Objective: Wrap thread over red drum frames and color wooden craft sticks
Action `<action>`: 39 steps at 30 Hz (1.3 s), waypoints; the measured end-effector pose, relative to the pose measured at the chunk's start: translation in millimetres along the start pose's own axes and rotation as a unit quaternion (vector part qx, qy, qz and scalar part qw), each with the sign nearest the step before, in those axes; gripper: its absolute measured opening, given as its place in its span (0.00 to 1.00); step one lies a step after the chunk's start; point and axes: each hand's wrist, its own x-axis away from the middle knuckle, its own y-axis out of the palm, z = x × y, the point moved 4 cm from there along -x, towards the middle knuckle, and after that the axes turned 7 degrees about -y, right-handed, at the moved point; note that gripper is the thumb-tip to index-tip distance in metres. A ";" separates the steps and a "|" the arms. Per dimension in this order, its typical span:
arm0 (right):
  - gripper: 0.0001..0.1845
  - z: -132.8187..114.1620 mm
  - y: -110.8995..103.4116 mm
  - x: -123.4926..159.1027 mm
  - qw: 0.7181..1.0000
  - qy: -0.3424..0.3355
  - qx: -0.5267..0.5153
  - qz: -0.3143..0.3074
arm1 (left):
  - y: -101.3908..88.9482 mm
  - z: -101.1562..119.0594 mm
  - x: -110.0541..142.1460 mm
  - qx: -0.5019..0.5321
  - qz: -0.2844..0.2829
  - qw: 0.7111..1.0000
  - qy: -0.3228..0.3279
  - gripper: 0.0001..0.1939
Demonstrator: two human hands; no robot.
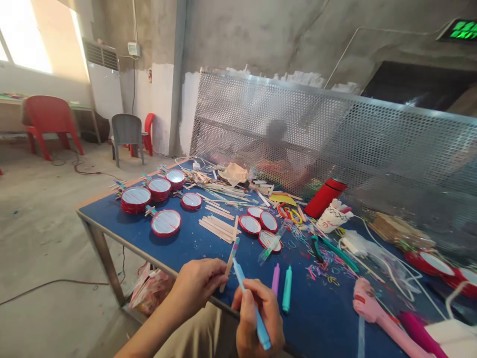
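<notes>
My left hand (203,281) pinches a wooden craft stick (228,268) near the table's front edge. Coloured bands in purple and teal mark the stick's far end. In my right hand (259,315) is a light blue marker (250,302), held like a pen with its tip at the coloured end of the stick. Just right of that hand lie a purple marker (276,280) and a teal marker (287,288). A row of plain craft sticks (216,228) lies beyond my left hand. Small round red-rimmed pieces (249,224) sit beside them.
Stacked red-rimmed drums (136,196) stand at the table's left. A red bottle (325,198) leans near a white cup of pens (333,218). Teal pliers (337,253), scattered rubber bands (328,263) and a pink glue gun (376,308) occupy the right. A perforated metal screen (335,134) rises behind.
</notes>
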 end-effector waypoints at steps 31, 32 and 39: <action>0.09 -14.1 2.0 -6.9 0.999 0.009 0.027 0.021 | 5.7 -4.5 2.7 0.005 0.019 0.999 0.039 0.12; 0.09 -14.6 1.8 -7.2 0.999 0.009 0.026 0.023 | 5.7 -4.5 2.7 0.005 0.020 0.999 0.040 0.12; 0.08 -12.9 0.1 -6.6 0.998 0.038 0.018 0.048 | 6.1 -5.5 2.7 0.012 0.022 0.999 0.034 0.10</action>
